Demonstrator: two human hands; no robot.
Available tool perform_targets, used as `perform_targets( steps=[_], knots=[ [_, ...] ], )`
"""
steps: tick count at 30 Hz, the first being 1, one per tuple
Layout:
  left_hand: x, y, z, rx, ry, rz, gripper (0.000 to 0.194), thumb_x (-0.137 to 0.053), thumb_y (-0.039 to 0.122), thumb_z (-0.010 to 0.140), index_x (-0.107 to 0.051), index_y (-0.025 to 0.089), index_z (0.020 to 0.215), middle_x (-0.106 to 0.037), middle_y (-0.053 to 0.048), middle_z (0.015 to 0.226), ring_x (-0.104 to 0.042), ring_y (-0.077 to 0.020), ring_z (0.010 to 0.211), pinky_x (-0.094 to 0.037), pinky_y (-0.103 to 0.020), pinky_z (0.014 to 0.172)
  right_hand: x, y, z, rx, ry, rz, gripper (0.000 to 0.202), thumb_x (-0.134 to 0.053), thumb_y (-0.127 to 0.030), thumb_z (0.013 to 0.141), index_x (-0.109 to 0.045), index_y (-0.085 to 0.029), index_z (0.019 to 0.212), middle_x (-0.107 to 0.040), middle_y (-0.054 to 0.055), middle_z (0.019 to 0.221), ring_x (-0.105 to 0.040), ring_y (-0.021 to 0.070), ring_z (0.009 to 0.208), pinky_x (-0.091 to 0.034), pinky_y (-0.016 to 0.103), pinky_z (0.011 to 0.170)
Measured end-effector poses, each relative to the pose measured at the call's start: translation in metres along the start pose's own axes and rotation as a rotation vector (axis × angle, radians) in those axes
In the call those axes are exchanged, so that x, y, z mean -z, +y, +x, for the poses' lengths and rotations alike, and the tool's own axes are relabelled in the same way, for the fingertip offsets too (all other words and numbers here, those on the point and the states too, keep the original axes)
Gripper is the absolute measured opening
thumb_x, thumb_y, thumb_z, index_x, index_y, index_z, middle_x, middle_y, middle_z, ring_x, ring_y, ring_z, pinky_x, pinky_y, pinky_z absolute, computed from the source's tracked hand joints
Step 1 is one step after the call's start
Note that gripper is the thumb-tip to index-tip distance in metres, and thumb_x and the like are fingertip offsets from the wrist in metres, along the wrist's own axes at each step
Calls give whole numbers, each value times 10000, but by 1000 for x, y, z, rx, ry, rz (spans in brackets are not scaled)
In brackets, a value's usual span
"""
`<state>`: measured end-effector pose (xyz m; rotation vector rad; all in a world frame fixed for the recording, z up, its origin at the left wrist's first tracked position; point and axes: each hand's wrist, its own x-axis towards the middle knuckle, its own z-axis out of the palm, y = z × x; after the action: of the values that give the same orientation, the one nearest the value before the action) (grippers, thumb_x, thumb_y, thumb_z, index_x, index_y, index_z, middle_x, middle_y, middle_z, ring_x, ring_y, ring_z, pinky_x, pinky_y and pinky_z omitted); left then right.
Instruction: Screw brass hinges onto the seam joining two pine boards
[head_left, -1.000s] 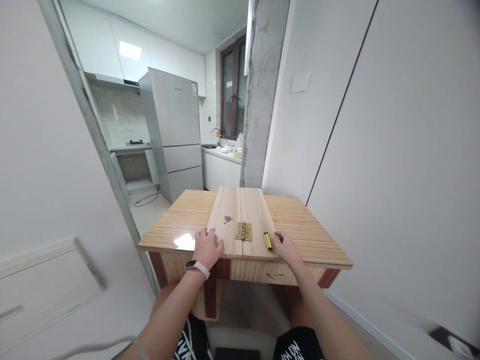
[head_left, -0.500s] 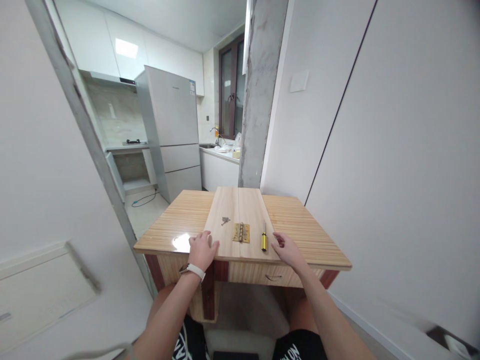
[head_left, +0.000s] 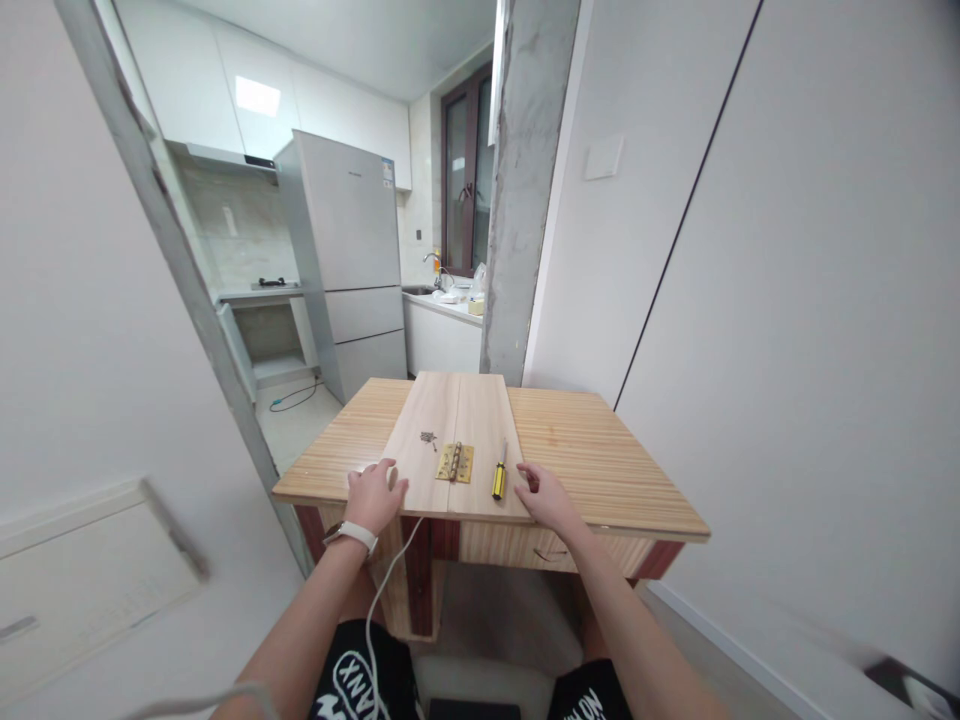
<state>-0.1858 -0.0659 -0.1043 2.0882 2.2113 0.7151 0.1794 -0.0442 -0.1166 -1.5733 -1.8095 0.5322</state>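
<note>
Two pale wooden boards (head_left: pixel 417 415) lie side by side across the striped wooden table (head_left: pixel 592 440). My left hand (head_left: pixel 375 495) grips the left board's outer edge near the front, its fingers curled over the rim. At the opposite edge, my right hand (head_left: pixel 551 495) is closed against the right board (head_left: pixel 487 415), thumb and fingers bent. A brass hinge (head_left: pixel 454 463) lies opened flat across the seam between the boards. To its left sits a small pile of screws (head_left: pixel 428 437). A yellow and black screwdriver (head_left: pixel 499 478) rests on the right board, its tip pointing away from me.
The table has a drawer (head_left: pixel 551 552) at the front. A pale cable (head_left: pixel 386 580) hangs over my lap to the table's edge. Behind stand a grey refrigerator (head_left: pixel 352 230) and a counter with a sink (head_left: pixel 420 290). A wall rises close on the right.
Both boards have slid left along the table, carrying the hinge, screws and screwdriver. My two hands have moved left with them. The pale cable now shows in front of the table.
</note>
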Motion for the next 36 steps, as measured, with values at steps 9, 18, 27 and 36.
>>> perform_targets(
  steps=[9, 18, 27, 36],
  knots=[
    [18, -60, 15, 50, -47, 164, 433, -483, 401, 937, -629, 189, 1285, -704, -160, 1213, -590, -349, 1221, -341, -484, 1066, -51, -49, 14, 63, -40, 23, 416, -665, -270, 837, -694, -175, 1240, -705, 60, 955, -624, 190, 874, -481, 290, 822],
    [35, -117, 29, 144, -87, 221, 449, -432, 373, 920, -622, 206, 1291, -673, -160, 1305, -573, -339, 1276, -333, -485, 1105, -97, -94, 24, 70, -105, 34, 396, -664, -252, 850, -676, -190, 1241, -701, 83, 1072, -621, 204, 987, -467, 303, 904],
    [44, -144, 41, 161, -106, 241, 464, -411, 336, 901, -611, 190, 1294, -706, -154, 1217, -597, -337, 1241, -351, -471, 1099, -119, -120, 27, 69, -116, 41, 423, -661, -261, 850, -645, -196, 1267, -682, 102, 1143, -601, 231, 1111, -446, 334, 980],
    [47, -158, 47, 155, -126, 228, 450, -419, 335, 908, -611, 207, 1294, -687, -146, 1283, -562, -320, 1305, -331, -471, 1124, -123, -129, 23, 61, -94, 26, 373, -660, -291, 867, -647, -203, 1229, -689, 90, 1096, -597, 231, 1093, -447, 320, 945]
  ],
)
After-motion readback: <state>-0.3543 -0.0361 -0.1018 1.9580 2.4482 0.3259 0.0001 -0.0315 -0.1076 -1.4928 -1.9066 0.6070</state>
